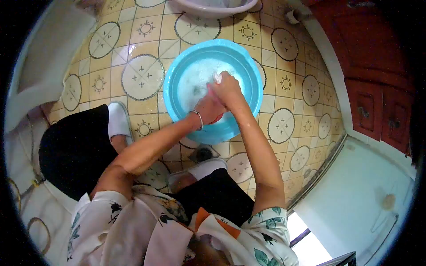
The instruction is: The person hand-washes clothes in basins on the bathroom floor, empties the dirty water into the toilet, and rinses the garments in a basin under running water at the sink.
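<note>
A light blue basin (257, 95) with sudsy water (191, 80) in it stands on the tiled floor in front of me. Over the water my left hand (208, 108), with a bracelet at its wrist, is closed and pressed against my right hand. My right hand (229, 91) is curled as well, a little farther forward. Between them they grip a wet pink-red cloth (218, 119), which shows only in small parts. White foam (217, 78) or fabric sticks out by the right thumb. Most of the cloth is hidden by the fingers.
A pale pink tub (208, 9) stands at the far edge of the view. My white shoes (119, 119) flank a floor drain (202, 153) near the basin. On the right are a dark red cabinet (361, 106) and a pale panel (350, 195).
</note>
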A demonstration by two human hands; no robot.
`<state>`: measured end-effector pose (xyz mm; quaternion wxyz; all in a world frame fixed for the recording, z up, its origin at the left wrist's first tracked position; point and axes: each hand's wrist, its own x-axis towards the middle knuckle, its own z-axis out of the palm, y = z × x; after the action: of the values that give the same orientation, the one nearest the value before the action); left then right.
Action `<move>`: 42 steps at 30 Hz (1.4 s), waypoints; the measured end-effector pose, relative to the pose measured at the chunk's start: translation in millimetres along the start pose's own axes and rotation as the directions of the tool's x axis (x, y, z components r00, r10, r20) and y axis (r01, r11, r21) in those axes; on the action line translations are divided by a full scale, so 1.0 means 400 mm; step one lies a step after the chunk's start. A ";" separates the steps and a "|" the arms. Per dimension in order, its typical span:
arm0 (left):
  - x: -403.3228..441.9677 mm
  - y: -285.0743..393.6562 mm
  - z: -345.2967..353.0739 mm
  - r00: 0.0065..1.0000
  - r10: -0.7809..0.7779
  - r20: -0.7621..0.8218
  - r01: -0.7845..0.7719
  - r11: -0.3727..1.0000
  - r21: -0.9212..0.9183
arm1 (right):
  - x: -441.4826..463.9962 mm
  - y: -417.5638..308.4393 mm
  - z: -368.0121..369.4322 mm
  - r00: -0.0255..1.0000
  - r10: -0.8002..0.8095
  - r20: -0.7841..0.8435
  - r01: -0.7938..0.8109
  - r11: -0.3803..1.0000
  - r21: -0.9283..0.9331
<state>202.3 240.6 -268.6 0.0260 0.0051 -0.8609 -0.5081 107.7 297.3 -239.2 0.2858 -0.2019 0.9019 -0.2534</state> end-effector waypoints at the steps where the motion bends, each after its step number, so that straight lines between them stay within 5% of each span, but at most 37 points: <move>1: -0.004 -0.002 0.001 0.998 0.046 -0.040 -0.048 0.998 -0.045 | -0.010 -0.005 0.000 1.000 0.025 0.002 -0.025 1.000 0.010; 3: -0.009 -0.004 0.009 0.993 0.093 -0.070 -0.099 0.990 -0.097 | 0.000 0.003 -0.050 0.991 0.055 0.126 -0.045 0.996 -0.077; 4: -0.005 0.025 -0.010 0.945 -0.282 0.168 0.327 0.771 -0.547 | 0.007 0.016 -0.081 0.976 -0.124 0.177 0.119 0.992 0.039; 5: 0.002 0.057 -0.032 0.725 -0.446 0.525 0.660 0.232 -0.714 | 0.007 0.031 -0.106 0.931 -0.303 0.202 0.275 0.948 0.158; 6: 0.010 0.096 -0.057 0.726 -0.437 0.531 0.663 0.238 -0.710 | 0.002 0.043 -0.126 0.936 -0.296 0.190 0.269 0.950 0.156; 7: 0.013 0.142 -0.084 0.693 -0.349 0.630 0.668 -0.018 -0.744 | -0.002 0.052 -0.145 0.911 -0.332 0.245 0.092 0.742 0.664; 8: 0.013 0.175 -0.099 0.671 -0.239 0.702 0.648 -0.271 -0.712 | -0.004 0.054 -0.159 0.878 -0.401 0.262 -0.145 0.299 0.943; 9: 0.013 0.191 -0.105 0.677 -0.235 0.697 0.648 -0.258 -0.716 | 0.000 0.055 -0.154 0.878 -0.407 0.250 -0.131 0.299 0.945; 11: 0.005 0.213 -0.118 0.773 0.224 0.593 0.619 -0.468 -0.631 | 0.001 0.033 -0.123 0.709 -0.676 0.203 -0.421 -0.175 0.890; 12: 0.003 0.220 -0.117 0.776 0.333 0.535 0.617 -0.573 -0.539 | -0.019 0.008 -0.121 0.703 -0.689 0.175 -0.447 -0.237 0.863; 14: -0.005 0.207 -0.100 0.812 0.414 0.411 0.572 -0.704 -0.422 | -0.052 -0.039 -0.127 0.619 -0.784 -0.038 -0.483 -0.418 0.769; 15: -0.008 0.174 -0.097 0.832 0.331 0.446 0.543 -0.651 -0.530 | -0.054 -0.046 -0.126 0.664 -0.747 -0.033 -0.408 -0.399 0.821; 16: 0.009 0.179 -0.102 0.810 0.418 0.410 0.583 -0.649 -0.489 | -0.063 -0.029 -0.123 0.757 -0.653 -0.015 -0.297 -0.366 0.882; 17: 0.005 0.199 -0.104 0.898 0.150 0.414 0.417 -0.592 -0.690 | -0.055 -0.013 -0.116 0.839 -0.545 -0.005 -0.193 -0.307 0.932; 19: 0.029 0.272 -0.169 0.900 0.133 0.414 0.432 -0.374 -0.821 | -0.047 0.013 -0.120 0.925 -0.380 -0.008 -0.069 -0.190 0.979; 22: 0.020 0.260 -0.145 0.852 0.159 0.499 0.522 -0.322 -0.790 | -0.055 0.040 -0.242 0.758 -0.639 -0.131 0.233 0.077 0.969; 23: 0.004 0.274 -0.137 0.870 0.103 0.482 0.490 -0.291 -0.822 | -0.070 0.012 -0.264 0.741 -0.656 -0.145 0.238 0.055 0.970; 25: 0.005 0.275 -0.139 0.883 0.041 0.468 0.463 -0.250 -0.851 | -0.111 -0.057 -0.296 0.804 -0.590 0.067 0.148 0.308 0.940; 27: 0.006 0.273 -0.146 0.859 0.017 0.512 0.512 -0.069 -0.856 | -0.135 -0.101 -0.298 0.841 -0.540 0.023 0.157 0.284 0.946; 32: 0.018 0.232 -0.113 0.809 -0.085 0.581 0.584 0.003 -0.812 | -0.124 -0.078 -0.254 0.918 -0.395 0.039 0.244 0.639 0.730; 34: 0.016 0.227 -0.109 0.881 -0.235 0.411 0.462 0.238 -0.854 | -0.123 -0.092 -0.239 0.946 -0.324 0.015 0.235 0.714 0.659; 36: 0.021 0.223 -0.125 0.854 -0.298 0.426 0.511 0.334 -0.792 | -0.110 -0.098 -0.221 0.958 -0.279 0.065 0.215 0.850 0.480; 41: 0.043 0.146 -0.074 0.833 -0.412 0.370 0.551 0.554 -0.624 | -0.075 -0.081 -0.159 0.961 -0.263 -0.081 0.275 0.919 0.282; 42: 0.054 0.116 -0.044 0.924 -0.345 0.165 0.363 0.652 -0.666 | -0.044 -0.054 -0.129 0.920 -0.352 -0.174 0.372 0.922 0.103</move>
<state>182.5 247.0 -218.6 -0.0836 0.1568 -0.5941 -0.7845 94.0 306.6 -183.0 0.1772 -0.3258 0.8490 -0.3764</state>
